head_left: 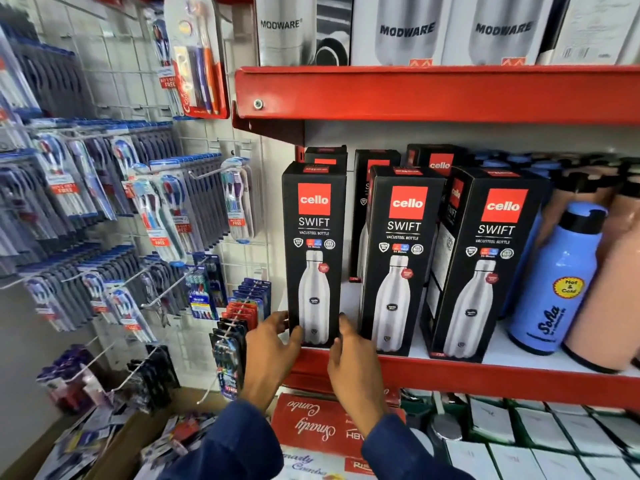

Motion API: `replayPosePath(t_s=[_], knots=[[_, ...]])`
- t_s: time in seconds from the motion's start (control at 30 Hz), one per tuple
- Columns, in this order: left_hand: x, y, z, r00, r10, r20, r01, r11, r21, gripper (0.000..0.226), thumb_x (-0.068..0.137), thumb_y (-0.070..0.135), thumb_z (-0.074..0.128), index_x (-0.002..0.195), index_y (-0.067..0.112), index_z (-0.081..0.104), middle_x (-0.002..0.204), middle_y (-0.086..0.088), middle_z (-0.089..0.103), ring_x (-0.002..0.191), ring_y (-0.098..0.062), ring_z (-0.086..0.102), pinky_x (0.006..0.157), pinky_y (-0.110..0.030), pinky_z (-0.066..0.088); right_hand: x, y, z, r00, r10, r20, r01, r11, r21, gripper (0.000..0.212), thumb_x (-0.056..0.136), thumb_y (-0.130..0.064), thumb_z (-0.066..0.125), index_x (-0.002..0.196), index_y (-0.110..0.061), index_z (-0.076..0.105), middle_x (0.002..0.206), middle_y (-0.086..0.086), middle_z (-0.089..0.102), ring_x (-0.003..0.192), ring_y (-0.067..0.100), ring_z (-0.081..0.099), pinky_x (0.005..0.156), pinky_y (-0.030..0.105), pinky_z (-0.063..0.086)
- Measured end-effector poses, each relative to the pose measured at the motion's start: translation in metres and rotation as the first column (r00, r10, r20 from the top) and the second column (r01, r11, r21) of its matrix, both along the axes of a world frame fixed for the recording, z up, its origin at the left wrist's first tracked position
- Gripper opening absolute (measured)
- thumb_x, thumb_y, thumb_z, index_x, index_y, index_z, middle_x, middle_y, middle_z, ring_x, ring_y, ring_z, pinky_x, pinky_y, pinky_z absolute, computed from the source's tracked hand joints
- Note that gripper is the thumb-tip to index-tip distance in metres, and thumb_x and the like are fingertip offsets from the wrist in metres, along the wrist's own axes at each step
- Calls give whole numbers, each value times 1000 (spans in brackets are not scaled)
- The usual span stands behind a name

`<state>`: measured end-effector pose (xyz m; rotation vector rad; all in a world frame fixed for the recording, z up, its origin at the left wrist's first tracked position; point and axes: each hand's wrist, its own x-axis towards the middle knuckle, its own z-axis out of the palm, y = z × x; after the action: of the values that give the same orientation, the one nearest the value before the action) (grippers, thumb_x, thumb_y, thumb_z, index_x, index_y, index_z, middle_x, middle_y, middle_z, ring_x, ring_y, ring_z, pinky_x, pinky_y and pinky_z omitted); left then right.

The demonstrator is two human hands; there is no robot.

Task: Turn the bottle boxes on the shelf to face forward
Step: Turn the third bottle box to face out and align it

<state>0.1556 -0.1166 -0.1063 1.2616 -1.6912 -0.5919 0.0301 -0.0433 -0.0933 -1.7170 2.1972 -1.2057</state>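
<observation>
Three black Cello Swift bottle boxes stand in the front row on the red shelf [450, 370]. The left box [314, 251] shows its front face squarely. My left hand [268, 344] grips its lower left edge and my right hand [349, 351] grips its lower right edge. The middle box [398, 258] faces front with a slight turn. The right box [485, 265] is angled, so its left side panel shows. Behind them stand more black boxes [436, 161], partly hidden.
Blue bottles [554, 278] and peach bottles [609, 289] crowd the shelf's right end. Toothbrush packs [104, 202] hang on a wire grid to the left. Modware boxes [408, 29] fill the upper shelf. Red combo boxes [311, 424] and white boxes lie below.
</observation>
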Motion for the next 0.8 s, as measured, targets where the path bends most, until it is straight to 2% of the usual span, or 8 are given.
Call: replayPosePath(t_s=[0.1, 0.23, 0.37, 0.53, 0.6, 0.7, 0.73, 0.8], knots=[[1, 5, -3, 999, 29, 20, -29, 999, -27, 20, 89, 17, 68, 108, 13, 73, 96, 2, 79, 79, -4, 70, 63, 1, 43, 0, 6, -1, 1000, 15, 4, -15, 1000, 2, 47, 95, -13, 42, 142, -19, 42, 82, 10, 73, 74, 25, 70, 66, 40, 58], [2, 10, -5, 997, 49, 54, -47, 998, -40, 19, 90, 19, 67, 107, 14, 73, 83, 8, 73, 54, 18, 59, 53, 3, 40, -1, 9, -6, 1000, 10, 19, -9, 999, -40, 46, 94, -13, 46, 139, -22, 46, 84, 8, 74, 73, 21, 70, 68, 39, 59], [2, 14, -6, 994, 82, 75, -78, 996, -50, 26, 90, 19, 67, 113, 9, 71, 86, -4, 80, 39, 9, 48, 49, 4, 38, -3, 11, -9, 999, -2, 33, 6, 994, -106, 42, 92, -14, 54, 134, -22, 54, 103, 4, 77, 90, 16, 73, 81, 32, 61], [2, 21, -5, 991, 94, 97, -93, 995, -19, 40, 91, 22, 65, 126, 1, 65, 96, -13, 80, 51, 13, 43, 52, 6, 36, -5, 16, -8, 996, 18, 86, -7, 992, -127, 38, 91, -14, 58, 129, -18, 59, 120, 0, 72, 99, 10, 71, 91, 23, 56], [3, 25, 0, 991, 102, 83, -99, 994, -35, 44, 91, 21, 66, 130, 2, 64, 106, -14, 79, 57, 6, 54, 61, 4, 40, -9, 20, -6, 992, 31, 124, -14, 990, -141, 38, 90, -15, 60, 128, -19, 60, 119, -4, 72, 91, 3, 71, 88, 15, 54], [5, 33, 3, 986, 165, -12, -165, 977, -138, 42, 87, 18, 69, 128, 9, 65, 118, -11, 73, 102, -24, 68, 97, -34, 52, -22, 30, -5, 983, 37, 181, -5, 984, -177, 36, 88, -12, 63, 123, -20, 65, 111, -9, 74, 68, -9, 63, 75, 7, 51], [3, 38, 4, 980, 190, -59, -198, 962, -186, 38, 86, 15, 69, 124, 11, 66, 115, -9, 71, 106, -26, 64, 97, -41, 53, -29, 35, -5, 977, 34, 212, 9, 981, -196, 33, 87, -11, 65, 119, -21, 67, 108, -10, 75, 68, -10, 63, 74, 6, 52], [-3, 49, 7, 966, 188, -175, -232, 930, -285, 27, 85, 8, 68, 111, 16, 66, 104, -4, 66, 99, -22, 62, 90, -37, 54, -42, 44, -5, 958, 17, 285, 56, 967, -248, 28, 85, -8, 66, 109, -23, 70, 99, -13, 75, 80, -9, 67, 80, 11, 55]])
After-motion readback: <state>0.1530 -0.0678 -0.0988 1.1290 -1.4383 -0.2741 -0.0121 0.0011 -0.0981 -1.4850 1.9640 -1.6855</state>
